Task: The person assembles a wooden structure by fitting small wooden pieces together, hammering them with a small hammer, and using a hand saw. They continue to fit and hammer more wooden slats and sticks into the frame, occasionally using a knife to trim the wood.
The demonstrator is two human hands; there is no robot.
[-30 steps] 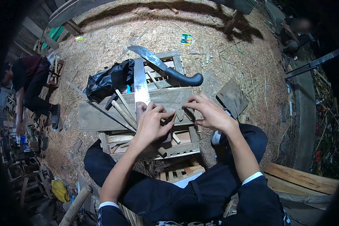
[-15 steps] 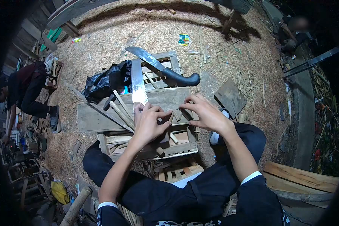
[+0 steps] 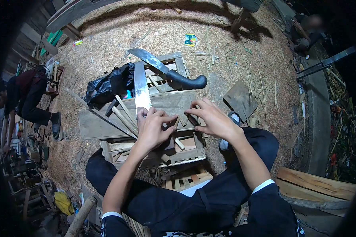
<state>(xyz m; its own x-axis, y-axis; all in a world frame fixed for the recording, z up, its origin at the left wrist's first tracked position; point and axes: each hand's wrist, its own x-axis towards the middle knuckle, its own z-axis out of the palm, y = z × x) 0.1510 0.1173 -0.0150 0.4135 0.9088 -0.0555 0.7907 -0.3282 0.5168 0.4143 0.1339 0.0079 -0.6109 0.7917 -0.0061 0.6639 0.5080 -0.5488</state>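
Note:
My left hand [image 3: 153,128] and my right hand [image 3: 211,118] meet over small wooden pieces [image 3: 182,118] lying on a grey plank [image 3: 95,124]. Fingertips of both hands pinch these short sticks. The plank rests across a wooden crate [image 3: 186,154] between my knees. A saw blade [image 3: 140,89] lies on the plank just above my left hand. Several loose sticks [image 3: 122,114] lie to its left.
A machete with a black handle [image 3: 174,73] rests on a slatted crate behind the plank, beside a black plastic bag [image 3: 108,85]. Sawdust covers the ground. A person [image 3: 25,98] bends over at the left; another sits at the far right [image 3: 306,33]. Boards [image 3: 316,187] lie at my right.
Both hands have stayed on the small pieces with slight finger shifts. The view has drifted a little, and the person at the left has bent lower.

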